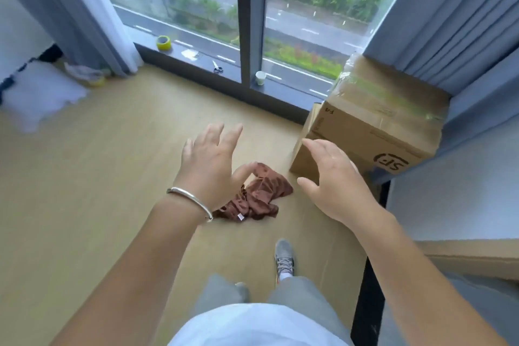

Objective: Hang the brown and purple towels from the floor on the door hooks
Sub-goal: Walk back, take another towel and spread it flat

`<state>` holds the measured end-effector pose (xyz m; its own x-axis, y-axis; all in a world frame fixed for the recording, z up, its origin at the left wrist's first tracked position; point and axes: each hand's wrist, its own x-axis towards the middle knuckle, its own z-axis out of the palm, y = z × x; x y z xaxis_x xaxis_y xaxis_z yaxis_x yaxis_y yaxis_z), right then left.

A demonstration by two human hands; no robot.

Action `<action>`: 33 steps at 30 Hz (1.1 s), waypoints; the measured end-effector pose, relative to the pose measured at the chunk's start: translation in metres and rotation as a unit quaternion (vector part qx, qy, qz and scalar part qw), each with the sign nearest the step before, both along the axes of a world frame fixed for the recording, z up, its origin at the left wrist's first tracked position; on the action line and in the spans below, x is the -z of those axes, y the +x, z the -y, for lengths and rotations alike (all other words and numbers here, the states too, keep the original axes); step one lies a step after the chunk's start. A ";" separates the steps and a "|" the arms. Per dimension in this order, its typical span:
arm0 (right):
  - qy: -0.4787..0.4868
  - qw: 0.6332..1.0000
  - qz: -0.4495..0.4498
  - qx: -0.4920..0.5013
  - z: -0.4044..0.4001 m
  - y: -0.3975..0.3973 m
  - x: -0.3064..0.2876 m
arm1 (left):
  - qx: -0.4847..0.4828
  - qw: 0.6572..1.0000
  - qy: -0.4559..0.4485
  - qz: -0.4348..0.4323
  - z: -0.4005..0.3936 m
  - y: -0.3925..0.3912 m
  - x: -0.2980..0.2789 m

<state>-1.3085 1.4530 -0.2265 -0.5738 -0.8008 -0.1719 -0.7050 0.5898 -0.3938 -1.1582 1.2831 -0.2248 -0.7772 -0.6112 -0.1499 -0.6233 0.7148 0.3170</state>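
Brown towel (254, 196) lies crumpled on the floor (98, 177) — left hand (207, 166) and right hand (334, 180) above it, fingers spread wide, holding nothing.

A lived-in room of a home or flat is showing here: grey curtains (460, 22) are framing a floor-length window (196, 8) over a road, and a taped cardboard box (373, 123) is sitting on the wood floor (112, 154).

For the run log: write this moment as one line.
phase: reaching | left hand: open, above brown towel | right hand: open, empty | towel: crumpled on floor | purple towel: unseen
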 end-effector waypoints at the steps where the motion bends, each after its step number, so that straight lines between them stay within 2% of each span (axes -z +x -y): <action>1: 0.017 1.000 0.015 -0.018 0.004 -0.010 0.014 | -0.021 1.000 0.007 0.009 0.001 -0.004 0.011; 9: 0.117 0.978 0.060 -0.162 0.045 -0.070 0.156 | -0.108 0.988 0.067 0.082 0.014 -0.026 0.153; 18: 0.215 0.935 0.061 -0.276 0.099 -0.068 0.374 | -0.136 0.967 0.124 0.178 0.047 0.015 0.391; 28: 0.201 0.895 0.037 -0.397 0.174 -0.015 0.627 | -0.127 0.956 0.119 0.236 0.088 0.075 0.660; 33: 0.198 0.885 0.037 -0.421 0.215 0.016 0.743 | -0.116 0.951 0.131 0.255 0.118 0.091 0.776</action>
<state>-1.2923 1.2382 -0.9694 0.2213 -0.8080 -0.5461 -0.9407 -0.0292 -0.3379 -1.0677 1.1656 -1.0011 -0.4108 -0.6472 -0.6421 -0.8751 0.4776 0.0785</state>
